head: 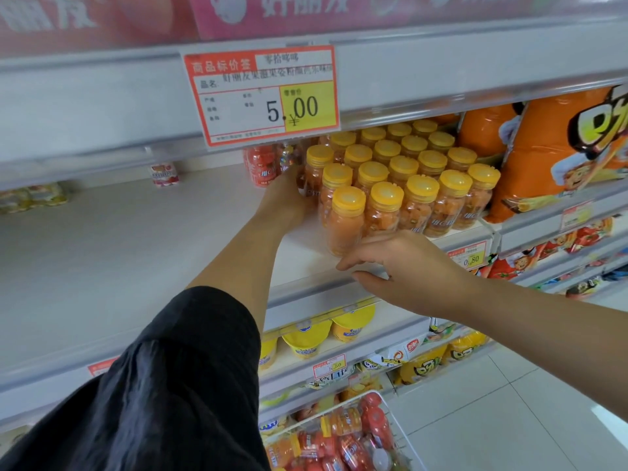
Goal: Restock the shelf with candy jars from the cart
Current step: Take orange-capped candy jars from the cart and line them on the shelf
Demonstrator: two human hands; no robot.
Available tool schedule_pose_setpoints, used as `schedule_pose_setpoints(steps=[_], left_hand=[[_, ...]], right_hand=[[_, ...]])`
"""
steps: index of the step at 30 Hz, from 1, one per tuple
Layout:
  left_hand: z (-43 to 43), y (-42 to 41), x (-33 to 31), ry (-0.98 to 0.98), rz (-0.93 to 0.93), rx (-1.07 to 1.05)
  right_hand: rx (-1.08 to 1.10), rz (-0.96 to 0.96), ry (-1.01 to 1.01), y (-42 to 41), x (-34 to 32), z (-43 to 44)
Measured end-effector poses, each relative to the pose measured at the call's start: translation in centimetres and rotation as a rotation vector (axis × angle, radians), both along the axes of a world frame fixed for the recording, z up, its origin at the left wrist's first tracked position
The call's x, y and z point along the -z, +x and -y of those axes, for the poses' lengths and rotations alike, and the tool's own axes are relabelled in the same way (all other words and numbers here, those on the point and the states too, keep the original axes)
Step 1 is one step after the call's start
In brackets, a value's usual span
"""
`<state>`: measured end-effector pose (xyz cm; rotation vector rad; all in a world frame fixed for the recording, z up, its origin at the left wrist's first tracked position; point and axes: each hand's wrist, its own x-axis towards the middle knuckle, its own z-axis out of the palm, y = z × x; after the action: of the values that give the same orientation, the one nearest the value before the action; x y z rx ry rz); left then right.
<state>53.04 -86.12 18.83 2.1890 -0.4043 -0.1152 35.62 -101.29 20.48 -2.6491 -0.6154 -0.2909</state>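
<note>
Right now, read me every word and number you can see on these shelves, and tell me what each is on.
"商品标价签", "品名", "5.00", "¥": big price tag on the upper shelf rail.
"0.80": small tag below the jars.
"好丽友": pink banner on top, blurred, so unsure.
Jar labels, bag print, lower tag: too blurred to read.

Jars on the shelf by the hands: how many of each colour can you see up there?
Yellow-lidded orange jars: 19 in view
Red jar: 1
Half-hidden jar under the price tag, colour unclear: 1
Small red-and-white pot, far left: 1
Total: 22 that show
</note>
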Motion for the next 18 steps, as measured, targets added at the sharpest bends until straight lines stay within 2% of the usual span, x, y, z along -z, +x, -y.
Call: schedule_pose_setpoints(steps=[14, 16, 18], left_hand=[[-0.6, 0.1, 0.0, 0.041, -0.001, 0.037], [-1.2, 0.0, -0.3, 0.048, 0.082, -0.017], [-1.8, -0.1, -1.1, 0.049, 0.261, -0.162]], right_hand=[[-0.004, -0.008, 0.009, 0.0, 0.0, -0.1], [-0.004, -0.006, 0.011, 0.0, 0.0, -0.1], [-0.001, -0.007, 0.013, 0.0, 0.0, -0.1]])
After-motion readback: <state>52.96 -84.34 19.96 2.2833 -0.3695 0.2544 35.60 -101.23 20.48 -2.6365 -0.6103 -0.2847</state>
